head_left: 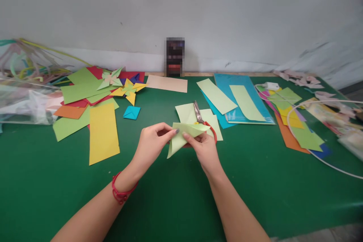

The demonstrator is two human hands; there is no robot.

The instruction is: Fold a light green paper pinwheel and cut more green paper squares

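A pale green sheet of paper (179, 142) is bent over on itself between my two hands, above the green table. My left hand (159, 138) pinches its left upper edge between thumb and fingers. On the other side my right hand (204, 149) grips the paper, thumb on top and fingers mostly hidden beneath. Just behind it lie scissors (197, 111) with red handles, partly covered by the paper and my right hand. They rest on more pale green paper pieces (184, 112).
Coloured paper sheets (103, 132) and folded paper stars (129, 90) lie at the left, near a small blue folded square (132, 112). A blue packet (241, 94) with pale green strips is at the right. White cable (292, 128) loops over paper scraps. A phone-like object (174, 58) leans on the wall.
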